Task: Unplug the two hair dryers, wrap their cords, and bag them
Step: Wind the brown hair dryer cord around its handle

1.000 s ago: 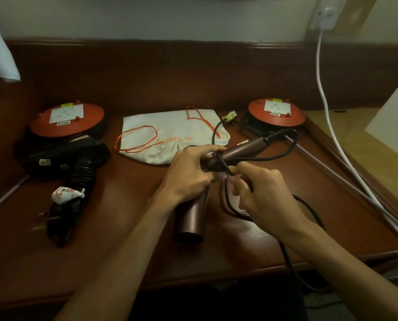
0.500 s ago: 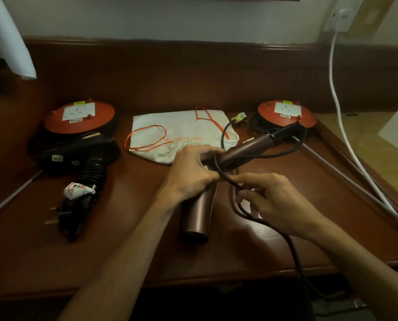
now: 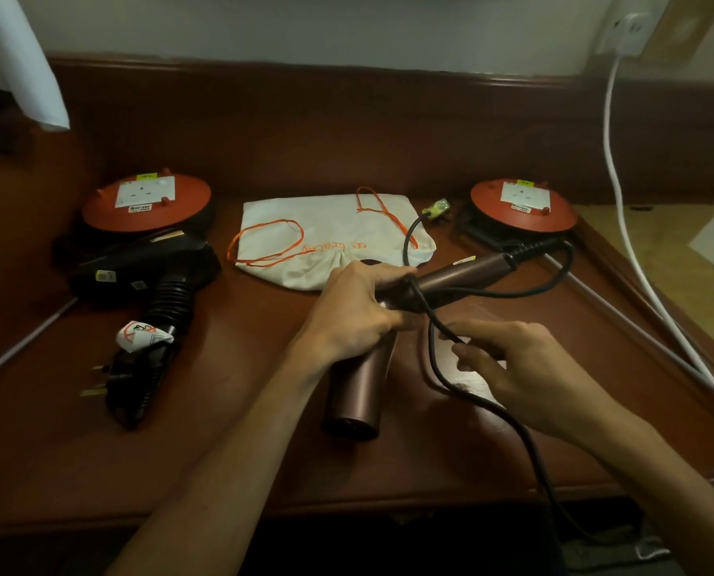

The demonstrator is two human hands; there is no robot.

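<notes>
A dark wooden desk (image 3: 230,463) is carrying everything. At its back edge a drawstring bag (image 3: 330,239) is lying flat, probably waiting for the dryers. Toward the left edge the black hair dryer (image 3: 147,272) is resting unplugged, cord bundled. At centre, the left hand (image 3: 355,318) is gripping the bronze hair dryer (image 3: 388,326), steadying it for wrapping, while the right hand (image 3: 517,367) is pinching its cord (image 3: 432,351), which is trailing off the front edge.
</notes>
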